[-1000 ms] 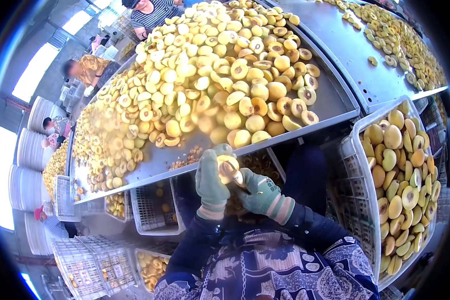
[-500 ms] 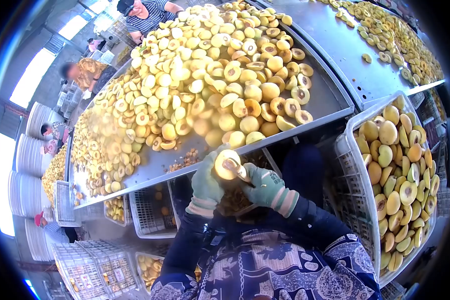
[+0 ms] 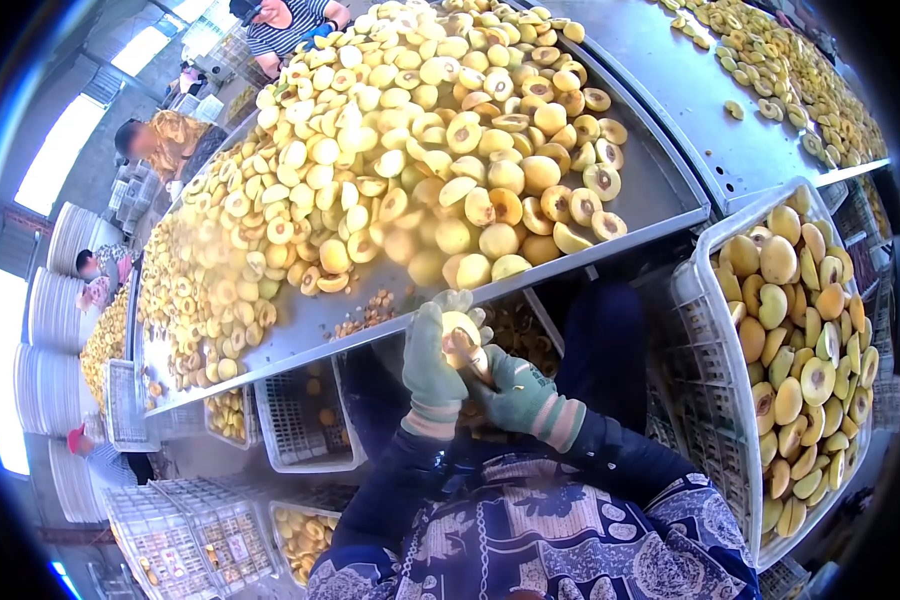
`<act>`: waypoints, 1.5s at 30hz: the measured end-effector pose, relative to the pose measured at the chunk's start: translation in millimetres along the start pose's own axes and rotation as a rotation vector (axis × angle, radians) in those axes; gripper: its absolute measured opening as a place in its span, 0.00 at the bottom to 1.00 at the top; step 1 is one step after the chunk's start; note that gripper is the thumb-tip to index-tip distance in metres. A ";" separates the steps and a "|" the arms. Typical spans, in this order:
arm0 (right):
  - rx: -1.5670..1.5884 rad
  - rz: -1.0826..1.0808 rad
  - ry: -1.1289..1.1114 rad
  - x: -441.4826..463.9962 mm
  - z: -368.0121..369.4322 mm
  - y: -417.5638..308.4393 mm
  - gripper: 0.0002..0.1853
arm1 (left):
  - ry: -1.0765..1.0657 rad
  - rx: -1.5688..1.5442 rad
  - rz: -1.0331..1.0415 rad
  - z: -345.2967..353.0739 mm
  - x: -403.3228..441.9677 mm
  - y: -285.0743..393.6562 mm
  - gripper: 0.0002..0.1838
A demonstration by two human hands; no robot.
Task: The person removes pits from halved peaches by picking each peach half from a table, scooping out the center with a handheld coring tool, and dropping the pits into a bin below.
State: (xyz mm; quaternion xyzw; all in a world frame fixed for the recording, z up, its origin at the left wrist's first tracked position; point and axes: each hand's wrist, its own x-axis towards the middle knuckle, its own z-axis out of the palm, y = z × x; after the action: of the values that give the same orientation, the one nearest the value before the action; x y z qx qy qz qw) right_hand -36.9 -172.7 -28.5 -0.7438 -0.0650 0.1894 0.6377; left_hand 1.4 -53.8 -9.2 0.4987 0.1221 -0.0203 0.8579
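Observation:
My left hand (image 3: 436, 365), in a green glove with a striped cuff, is closed around a halved yellow peach (image 3: 459, 330). The peach's cut face and brown centre point up toward me. In the matching glove, my right hand (image 3: 522, 388) grips a small pitting tool (image 3: 481, 366). The tool's tip meets the middle of the cut face; its exact shape is hard to make out. Both hands are just in front of the near edge of a metal table (image 3: 410, 318), where a large heap of peach halves (image 3: 370, 150) lies.
To my right stands a white plastic crate (image 3: 705, 300) full of peach halves. Another crate (image 3: 305, 420) sits under the table on the left. Small brown scraps (image 3: 368, 315) lie near the table edge. Several people work along the far and left sides; a second metal table (image 3: 670, 70) holds more peaches.
My left hand has turned and shifted slightly right, tilting the peach half. The tool in my right hand has moved a little lower and left, still at the peach's centre.

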 end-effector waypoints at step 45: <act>0.238 0.481 -0.653 17.0 -28.0 -39.7 0.14 | -0.007 0.214 -0.213 -16.7 -11.0 18.1 0.29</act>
State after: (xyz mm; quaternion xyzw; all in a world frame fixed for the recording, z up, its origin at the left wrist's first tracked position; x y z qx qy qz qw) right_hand -5.4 -185.8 10.0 -0.5600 -0.0657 0.5647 0.6026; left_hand -9.6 -31.2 0.8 0.5713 0.1685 -0.1258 0.7933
